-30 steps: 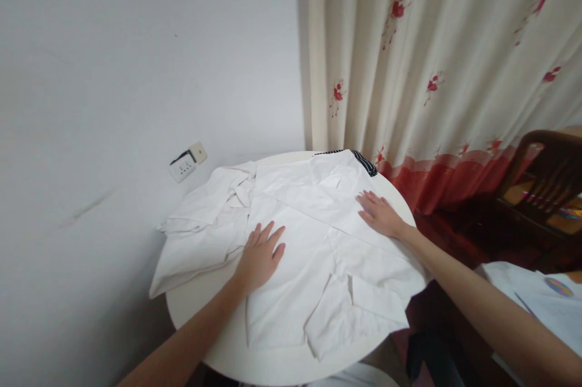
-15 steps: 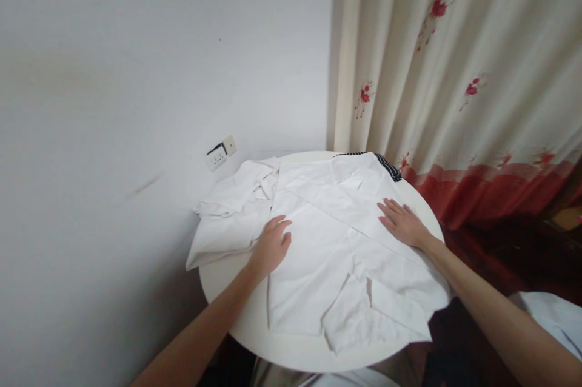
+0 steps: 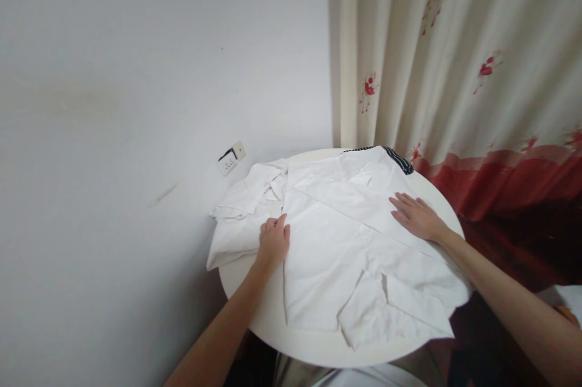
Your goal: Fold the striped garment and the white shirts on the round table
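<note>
A white shirt (image 3: 327,253) lies spread on a round white table (image 3: 313,350), with one part folded over at the near right. My left hand (image 3: 273,244) is at its left edge, fingers curled and thumb close to them, gripping that edge. On the shirt's right part my right hand (image 3: 417,217) lies flat, palm down, with its fingers stretched out. Left of the shirt is a folded white garment (image 3: 239,232), touching its edge and hanging slightly over the table's rim.
A black-and-white striped cloth (image 3: 400,161) shows from under the shirt at the far edge. The wall (image 3: 159,102) with a socket (image 3: 227,162) stands at the left. A patterned curtain (image 3: 409,71) hangs behind on the right. White cloth (image 3: 564,299) is at the lower right.
My left hand has gone from resting loosely on the shirt to curling its fingers at the shirt's left edge. My right hand stays flat. The view has shifted slightly left.
</note>
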Action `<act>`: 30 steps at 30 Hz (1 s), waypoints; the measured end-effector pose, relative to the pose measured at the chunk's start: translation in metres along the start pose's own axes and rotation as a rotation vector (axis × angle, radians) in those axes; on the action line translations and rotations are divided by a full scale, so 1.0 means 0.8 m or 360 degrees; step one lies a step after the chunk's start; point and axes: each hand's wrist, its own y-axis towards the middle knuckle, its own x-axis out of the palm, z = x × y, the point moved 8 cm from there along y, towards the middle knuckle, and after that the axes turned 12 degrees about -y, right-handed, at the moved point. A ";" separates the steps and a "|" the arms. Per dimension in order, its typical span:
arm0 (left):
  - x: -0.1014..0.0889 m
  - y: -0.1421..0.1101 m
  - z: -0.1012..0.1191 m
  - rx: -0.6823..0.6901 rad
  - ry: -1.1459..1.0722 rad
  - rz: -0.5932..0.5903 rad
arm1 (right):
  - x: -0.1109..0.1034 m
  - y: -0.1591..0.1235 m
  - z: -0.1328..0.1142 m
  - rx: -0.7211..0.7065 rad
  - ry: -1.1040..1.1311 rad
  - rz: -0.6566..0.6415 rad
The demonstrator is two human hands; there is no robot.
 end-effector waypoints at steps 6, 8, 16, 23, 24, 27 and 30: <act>-0.007 0.013 -0.022 -0.0273 -0.0387 -0.0153 | 0.000 0.001 0.001 0.0003 0.0011 0.0009; -0.009 0.012 -0.022 -0.0288 -0.0437 -0.0165 | 0.001 0.001 0.001 0.0002 0.0023 0.0012; -0.013 0.014 -0.005 -0.0126 -0.0511 -0.0139 | 0.002 0.002 0.005 0.0017 0.0076 -0.0043; -0.024 0.017 -0.045 -0.0326 -0.0284 -0.0129 | -0.021 0.000 -0.022 -0.0217 0.0155 -0.0075; -0.027 0.020 -0.047 -0.0319 -0.0204 -0.0109 | -0.028 0.000 -0.028 -0.0240 0.0157 -0.0039; -0.039 0.025 -0.022 -0.0037 -0.0013 0.0048 | -0.040 0.000 -0.039 -0.0166 0.0111 0.0061; -0.021 0.014 0.029 0.0409 -0.0005 -0.0070 | -0.035 -0.002 -0.046 -0.0079 0.0051 0.0062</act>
